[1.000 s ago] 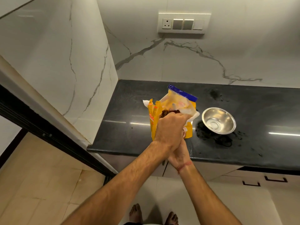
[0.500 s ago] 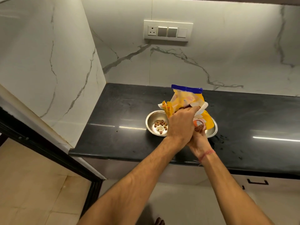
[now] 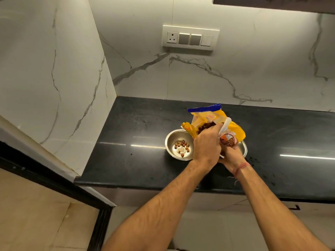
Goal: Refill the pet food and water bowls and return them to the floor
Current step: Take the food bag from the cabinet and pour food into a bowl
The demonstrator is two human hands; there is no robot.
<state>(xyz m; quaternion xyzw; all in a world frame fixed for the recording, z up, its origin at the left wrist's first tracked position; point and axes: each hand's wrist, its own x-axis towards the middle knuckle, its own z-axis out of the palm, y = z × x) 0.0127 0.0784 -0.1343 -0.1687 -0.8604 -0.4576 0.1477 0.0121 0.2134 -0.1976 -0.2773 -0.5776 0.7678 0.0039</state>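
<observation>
A steel bowl [image 3: 172,141] stands on the black countertop [image 3: 130,134] with several brown kibble pieces on its bottom. A yellow pet food bag [image 3: 233,128] with a blue top strip is tilted over the bowl, its open mouth showing dark kibble. My left hand [image 3: 205,147] grips the bag's open edge from the front. My right hand [image 3: 230,156] holds the bag from below, partly hidden behind the left hand. The bag and hands cover the bowl's right half; only a bit of rim shows there.
A white marble wall with a socket and switch plate [image 3: 190,38] backs the counter, and another marble wall closes the left side. A dark door frame [image 3: 54,180] runs lower left over beige floor tiles. Cabinet fronts lie under the counter edge.
The bag went from left of the empty bowl to over it. Kibble now lies in the bowl. The bag has tilted slightly further in the last half second.
</observation>
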